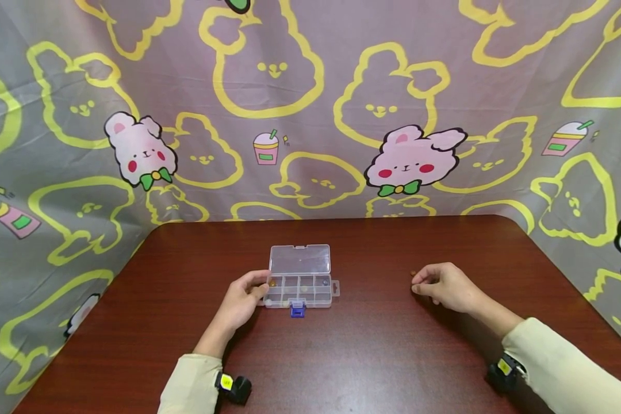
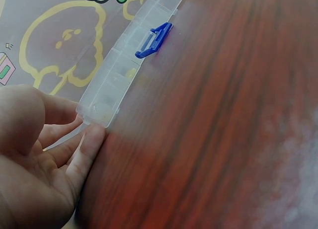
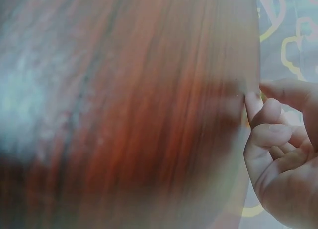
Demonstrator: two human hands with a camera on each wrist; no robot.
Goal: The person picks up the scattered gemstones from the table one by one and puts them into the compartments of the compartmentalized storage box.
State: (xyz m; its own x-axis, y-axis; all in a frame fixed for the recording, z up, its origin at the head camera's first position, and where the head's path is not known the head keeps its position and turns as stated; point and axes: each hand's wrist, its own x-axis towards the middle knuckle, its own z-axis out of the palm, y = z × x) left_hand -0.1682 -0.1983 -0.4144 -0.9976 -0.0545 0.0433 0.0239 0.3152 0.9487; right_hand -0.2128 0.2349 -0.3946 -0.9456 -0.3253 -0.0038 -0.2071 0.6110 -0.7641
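Observation:
A clear plastic compartment box (image 1: 314,304) lies on the table with its lid (image 1: 300,260) raised at the back and its blue latch (image 1: 297,311) hanging in front. My left hand (image 1: 244,296) grips the box's left end, thumb in front and fingers behind, as the left wrist view shows. An orange bead-like piece (image 1: 272,283) and a bluish one (image 1: 325,282) sit in back-row compartments. My right hand (image 1: 452,287) is low over the table to the right, thumb and index tips close together. Just beyond those tips lies a small brown piece (image 1: 413,273). Whether the fingertips hold anything is too small to tell.
The dark red-brown wooden table (image 1: 352,368) carries the box and the small piece. A patterned curtain (image 1: 310,103) with bunny drawings hangs behind the table's back edge and at its sides. A clear hanging tab (image 1: 336,288) sticks out from the box's right end.

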